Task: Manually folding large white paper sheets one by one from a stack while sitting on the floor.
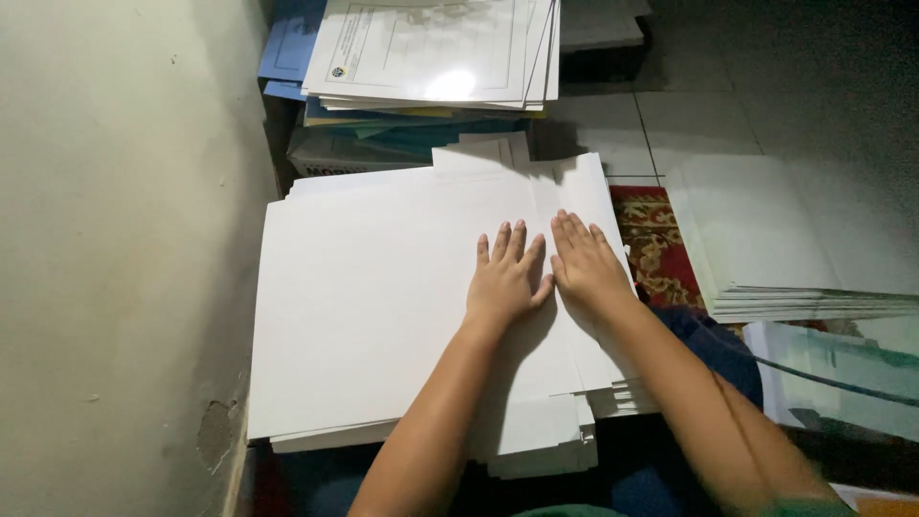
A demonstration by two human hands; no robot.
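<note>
Both my hands lie flat, palms down, side by side on a large white sheet [383,287] that tops a thick pile of white paper [536,450] on the floor. My left hand [505,278] has its fingers spread a little and presses the sheet near its right part. My right hand [584,263] rests just beside it, thumb touching the left hand, over the right edge of the sheet. Neither hand grips anything.
A pale wall [115,258] runs along the left. Behind the pile stands a stack of printed papers and blue folders [431,57] on a box. Another stack of white sheets [795,249] lies at the right on a patterned red mat [656,249]. Tiled floor [670,124] beyond.
</note>
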